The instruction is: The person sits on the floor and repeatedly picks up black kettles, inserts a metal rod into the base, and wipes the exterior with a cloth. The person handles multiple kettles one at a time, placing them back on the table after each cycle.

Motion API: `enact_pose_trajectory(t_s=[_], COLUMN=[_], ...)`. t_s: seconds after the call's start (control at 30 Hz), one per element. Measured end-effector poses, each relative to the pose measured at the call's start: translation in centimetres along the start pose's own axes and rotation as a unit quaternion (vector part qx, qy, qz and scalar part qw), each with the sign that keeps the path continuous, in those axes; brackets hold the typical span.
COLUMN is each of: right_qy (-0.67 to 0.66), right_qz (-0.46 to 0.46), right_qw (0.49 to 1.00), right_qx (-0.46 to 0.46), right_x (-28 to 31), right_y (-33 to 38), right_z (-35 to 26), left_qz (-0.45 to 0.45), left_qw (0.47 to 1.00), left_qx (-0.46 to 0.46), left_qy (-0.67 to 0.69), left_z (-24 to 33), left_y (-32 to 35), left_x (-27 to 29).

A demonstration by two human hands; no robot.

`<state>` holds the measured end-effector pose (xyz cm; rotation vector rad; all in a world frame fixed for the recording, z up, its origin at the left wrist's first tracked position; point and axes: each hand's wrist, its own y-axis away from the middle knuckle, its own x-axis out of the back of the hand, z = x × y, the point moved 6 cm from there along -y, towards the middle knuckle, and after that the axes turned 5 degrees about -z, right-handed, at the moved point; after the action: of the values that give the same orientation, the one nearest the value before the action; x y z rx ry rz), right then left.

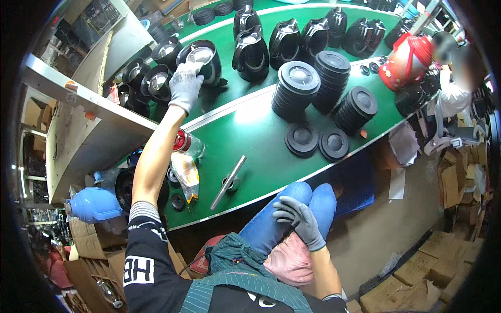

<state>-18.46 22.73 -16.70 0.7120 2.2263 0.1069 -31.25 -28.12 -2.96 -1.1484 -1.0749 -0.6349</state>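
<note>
My left hand (186,87), in a grey work glove, reaches across the green table with its fingers closed over the near rim of a round black jug body (213,65). A pale round part shows inside that jug's top. Beside it stand several similar black jug bodies (156,82), partly hidden by one another. My right hand (300,220), gloved too, hovers above my lap with its fingers apart and nothing in them. A pink cloth (292,259) lies on my lap below it.
Shiny black jugs (251,55) stand along the green table (245,138). Stacks of ridged black discs (295,91) rise nearer, with two loose discs (301,139) before them. A metal rod (228,182) and a red-capped clear container (189,144) are closer. Cardboard boxes (417,261) lie right; another person (454,94) sits far right.
</note>
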Motion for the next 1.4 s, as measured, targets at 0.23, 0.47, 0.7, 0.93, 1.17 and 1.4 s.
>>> enact_pose_trajectory(t_s=[0.23, 0.47, 0.7, 0.93, 1.17, 1.4], right_qy=[0.479, 0.714, 0.614, 0.342, 0.271, 0.32], right_qz=[0.096, -0.111, 0.0, 0.222, 0.202, 0.02], right_qw=[0.836, 0.566, 0.74, 0.906, 0.94, 0.947], right_qx=[0.249, 0.398, 0.273, 0.115, 0.056, 0.034], right_x=[-5.3, -18.2, -12.6, -8.1, -11.2, -8.5], right_y=[-0.7, 1.5, 9.1, 13.4, 12.0, 6.2], right_z=[-11.8, -19.1, -13.4, -9.0, -9.6, -8.2], left_qz=[0.016, -0.15, -0.091, -0.033, -0.112, -0.121], left_qw=[0.969, 0.89, 0.9, 0.894, 0.879, 0.832], left_qx=[-0.196, -0.342, -0.309, -0.205, -0.092, 0.069], left_qy=[0.153, 0.26, 0.294, 0.396, 0.454, 0.537], left_z=[11.4, 18.1, 19.3, 18.0, 17.9, 15.5], left_y=[10.2, 20.3, 28.1, 36.4, 32.8, 30.9], left_x=[17.8, 23.8, 21.4, 14.5, 14.1, 9.6])
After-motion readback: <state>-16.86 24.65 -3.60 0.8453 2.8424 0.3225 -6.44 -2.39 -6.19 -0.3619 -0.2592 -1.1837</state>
